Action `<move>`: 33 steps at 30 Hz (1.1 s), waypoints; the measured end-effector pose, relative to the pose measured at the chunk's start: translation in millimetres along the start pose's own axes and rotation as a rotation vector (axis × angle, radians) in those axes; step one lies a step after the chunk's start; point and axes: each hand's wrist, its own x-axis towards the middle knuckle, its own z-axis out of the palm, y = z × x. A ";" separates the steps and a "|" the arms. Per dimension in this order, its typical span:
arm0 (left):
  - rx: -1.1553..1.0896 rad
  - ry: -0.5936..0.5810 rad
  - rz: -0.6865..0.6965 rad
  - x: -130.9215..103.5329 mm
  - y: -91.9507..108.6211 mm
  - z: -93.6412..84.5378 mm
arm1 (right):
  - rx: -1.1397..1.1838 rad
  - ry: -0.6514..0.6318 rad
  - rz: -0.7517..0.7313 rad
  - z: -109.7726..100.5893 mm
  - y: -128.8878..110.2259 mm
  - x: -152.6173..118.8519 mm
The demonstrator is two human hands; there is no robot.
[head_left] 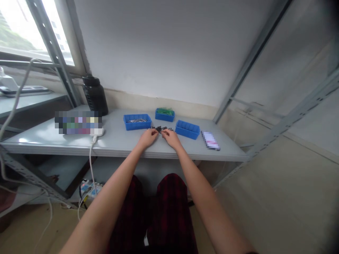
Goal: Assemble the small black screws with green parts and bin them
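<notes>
My left hand [148,137] and my right hand [171,137] are close together over the grey shelf top, fingers pinched toward each other. What lies between the fingertips is too small to make out. Just beyond them is a loose pile of small dark parts [159,128]. To the left of the pile, a blue bin [137,125] holds thin, shiny metal pieces. Behind it, a second blue bin [164,116] contains green pieces [165,111]. On the right is a third blue bin [187,132], whose contents I cannot make out.
A phone [210,140] lies right of the bins. At left stand a large black bottle [95,95] and a blurred-out item [78,122] beside a white charger [97,132] with a cable. Metal shelf posts [254,56] rise at both sides; a wall is behind.
</notes>
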 end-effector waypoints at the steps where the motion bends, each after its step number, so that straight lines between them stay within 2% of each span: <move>1: -0.001 -0.001 -0.001 0.0 0.1 0.0 | -0.002 0.001 0.002 -0.1 0.0 0.1; 33: -0.018 -0.005 0.003 0.5 -2.7 0.7 | -0.015 0.004 0.002 -0.6 -0.2 0.3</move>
